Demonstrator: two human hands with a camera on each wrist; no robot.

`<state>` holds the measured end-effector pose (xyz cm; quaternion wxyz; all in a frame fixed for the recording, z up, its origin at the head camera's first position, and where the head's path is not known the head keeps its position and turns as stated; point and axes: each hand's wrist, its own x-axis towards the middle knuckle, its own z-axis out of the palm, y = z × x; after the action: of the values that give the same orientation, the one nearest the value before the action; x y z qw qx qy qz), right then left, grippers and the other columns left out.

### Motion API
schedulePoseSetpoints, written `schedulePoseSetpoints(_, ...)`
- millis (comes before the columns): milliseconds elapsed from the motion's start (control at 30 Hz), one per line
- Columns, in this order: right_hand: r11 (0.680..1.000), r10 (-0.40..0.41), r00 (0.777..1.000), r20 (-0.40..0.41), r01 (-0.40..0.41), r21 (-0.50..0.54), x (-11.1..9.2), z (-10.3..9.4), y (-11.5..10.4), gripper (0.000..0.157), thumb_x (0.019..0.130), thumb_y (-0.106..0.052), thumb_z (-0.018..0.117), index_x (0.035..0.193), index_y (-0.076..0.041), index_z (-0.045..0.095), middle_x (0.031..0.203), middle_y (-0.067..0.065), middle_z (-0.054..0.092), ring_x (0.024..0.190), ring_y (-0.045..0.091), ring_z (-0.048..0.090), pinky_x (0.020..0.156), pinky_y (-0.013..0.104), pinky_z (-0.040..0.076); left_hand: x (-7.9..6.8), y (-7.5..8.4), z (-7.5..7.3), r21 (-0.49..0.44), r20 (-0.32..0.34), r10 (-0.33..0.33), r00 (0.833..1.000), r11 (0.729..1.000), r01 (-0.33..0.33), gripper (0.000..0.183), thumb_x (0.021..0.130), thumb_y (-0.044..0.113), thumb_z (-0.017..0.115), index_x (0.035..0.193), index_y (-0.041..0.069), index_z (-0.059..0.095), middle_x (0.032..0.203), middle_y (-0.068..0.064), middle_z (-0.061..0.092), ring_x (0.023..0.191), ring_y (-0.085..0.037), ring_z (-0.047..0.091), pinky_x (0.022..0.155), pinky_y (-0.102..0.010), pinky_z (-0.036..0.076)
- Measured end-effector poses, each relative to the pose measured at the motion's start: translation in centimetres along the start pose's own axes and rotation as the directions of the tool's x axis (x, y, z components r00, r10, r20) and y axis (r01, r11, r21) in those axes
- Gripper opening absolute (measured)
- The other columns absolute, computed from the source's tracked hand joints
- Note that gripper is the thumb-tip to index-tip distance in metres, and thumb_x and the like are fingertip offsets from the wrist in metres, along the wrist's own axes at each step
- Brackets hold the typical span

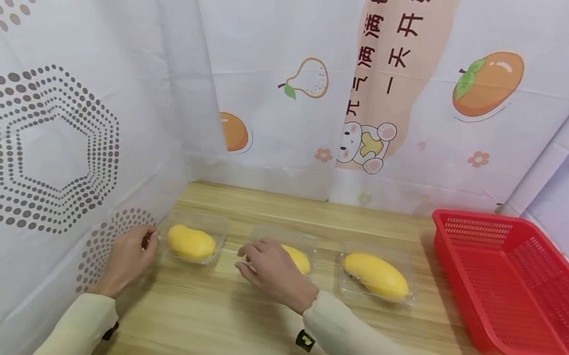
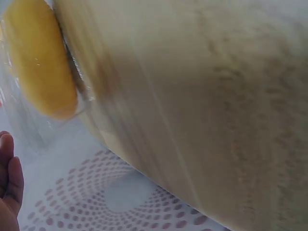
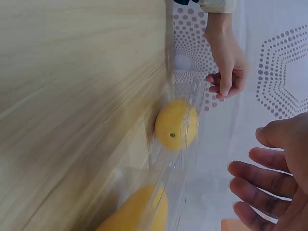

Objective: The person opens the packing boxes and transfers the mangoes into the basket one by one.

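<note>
Three yellow mangoes sit in a row on the table, each in its own clear plastic box. My left hand (image 1: 131, 256), its fingers loosely bent and holding nothing, hovers beside the left box (image 1: 221, 230) with the left mango (image 1: 190, 244). Over the middle box (image 1: 308, 241) is my right hand (image 1: 273, 271), partly hiding the middle mango (image 1: 297, 258). In the right wrist view that right hand (image 3: 276, 178) has its fingers spread and relaxed, with nothing in them. To its right stands the right box (image 1: 409, 276) holding the longest mango (image 1: 377, 275).
A red plastic basket (image 1: 485, 330) stands at the right end of the wooden table (image 1: 218, 327). White printed cloth (image 1: 296, 26) hangs along the back, and dotted cloth (image 1: 53, 155) closes off the left side near my left hand.
</note>
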<state>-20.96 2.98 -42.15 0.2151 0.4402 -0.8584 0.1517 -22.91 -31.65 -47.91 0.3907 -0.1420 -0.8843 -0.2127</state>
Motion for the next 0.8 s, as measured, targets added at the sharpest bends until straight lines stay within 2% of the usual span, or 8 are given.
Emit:
schedulePoseSetpoints(200,1.0,-0.002,1.0,0.029,0.002,0.009,1.4,1.0,-1.1,0.021,0.095,-0.031,0.059,0.104,-0.014,0.068,0.094,-0.004,0.069,0.081,0.011,0.058,0.079,0.03,0.048,-0.7,-0.9,-0.5,0.021,0.005,-0.009,1.0,1.0,0.009,0.004,0.083,0.001,0.062,0.082,-0.002,0.064,0.07,-0.007,0.059,0.061,-0.019,0.053,0.053,-0.03,0.044)
schedulePoseSetpoints(300,1.0,-0.001,0.999,0.046,0.001,0.003,1.9,1.6,-1.4,0.021,0.095,-0.031,0.059,0.104,-0.014,0.068,0.093,-0.004,0.069,0.081,0.012,0.057,0.078,0.03,0.048,-0.8,-1.0,-0.5,0.037,0.008,-0.055,0.998,0.998,0.054,0.005,0.085,0.002,0.061,0.081,-0.002,0.063,0.072,-0.009,0.06,0.064,-0.021,0.054,0.055,-0.035,0.046)
schedulePoseSetpoints(400,1.0,-0.017,0.999,0.052,0.018,-0.006,2.4,2.2,-1.6,0.021,0.094,-0.031,0.06,0.104,-0.014,0.068,0.093,-0.005,0.068,0.081,0.011,0.058,0.079,0.03,0.047,-0.8,-1.1,-0.5,0.043,0.016,-0.132,0.991,0.99,0.131,0.007,0.086,0.003,0.06,0.082,-0.002,0.063,0.074,-0.011,0.06,0.066,-0.023,0.054,0.058,-0.037,0.046)
schedulePoseSetpoints(600,0.999,-0.033,0.998,0.059,0.034,-0.024,3.4,3.1,-2.0,0.019,0.092,-0.03,0.063,0.103,-0.015,0.068,0.094,-0.006,0.069,0.082,0.009,0.06,0.081,0.027,0.047,-0.6,-1.1,-0.1,0.034,0.055,-0.289,0.956,0.957,0.287,0.01,0.089,0.007,0.058,0.085,0.0,0.063,0.077,-0.011,0.059,0.069,-0.022,0.053,0.061,-0.035,0.044)
schedulePoseSetpoints(800,0.994,-0.057,0.997,0.061,0.062,-0.095,4.6,4.1,-2.9,0.018,0.092,-0.032,0.063,0.101,-0.018,0.068,0.091,-0.009,0.069,0.08,0.008,0.06,0.076,0.024,0.048,-0.9,-1.3,-0.4,0.007,0.075,-0.394,0.916,0.919,0.395,0.013,0.092,0.01,0.057,0.084,0.002,0.064,0.076,-0.01,0.057,0.069,-0.021,0.048,0.06,-0.03,0.039)
